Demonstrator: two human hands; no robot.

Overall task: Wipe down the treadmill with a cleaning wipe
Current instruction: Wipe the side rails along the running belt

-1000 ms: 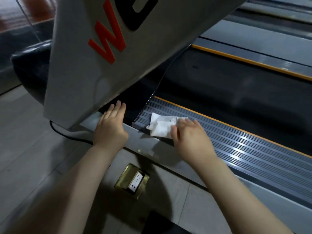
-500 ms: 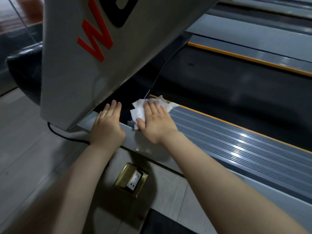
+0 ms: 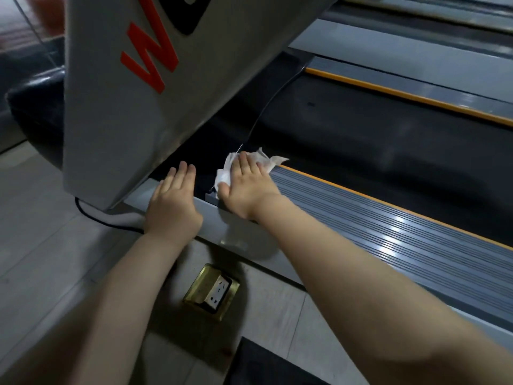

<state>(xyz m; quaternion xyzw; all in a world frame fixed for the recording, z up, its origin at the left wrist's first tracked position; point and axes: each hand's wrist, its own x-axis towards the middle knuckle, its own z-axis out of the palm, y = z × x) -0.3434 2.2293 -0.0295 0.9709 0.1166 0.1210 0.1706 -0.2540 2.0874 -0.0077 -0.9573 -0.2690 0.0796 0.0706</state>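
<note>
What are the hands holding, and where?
Right hand presses flat on the middle of the white cleaning wipe; its edges stick out. Left hand holds nothing.

Two bare forearms, sleeveless, no jewellery

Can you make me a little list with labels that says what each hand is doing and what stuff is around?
left hand: flat on the treadmill's grey side frame, holding nothing
right hand: pressing the white wipe down with straight fingers
wipe spot: front end of the ribbed side rail
beside rail: black belt
floor: brass socket box, black cable
</note>
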